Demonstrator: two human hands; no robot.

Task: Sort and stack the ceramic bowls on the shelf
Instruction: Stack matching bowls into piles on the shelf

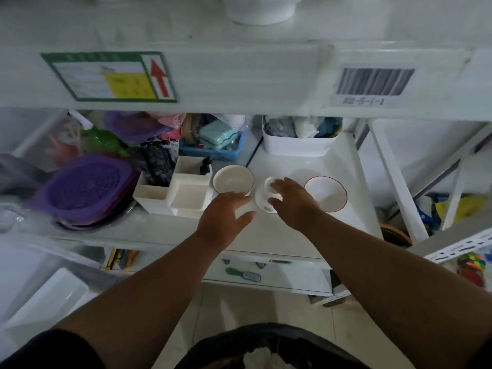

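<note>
Barcode label [374,82] unreadable; right hand [292,199] grips tilted bowl [266,201]; left hand [226,217] spread.

**Where things sit on the shelf**

I see three bowls in a row on the shelf board [292,235]. The left bowl [233,180] stands just beside the divided organiser [183,191] on its left. The middle bowl [265,199] lies tilted between my hands, my right hand [291,194] on it and my left hand [226,211] in front of the left bowl. The right bowl [326,193] sits upright to the right. Behind them stands a tub [298,146]; a basket [213,153] lies left of it.
</note>
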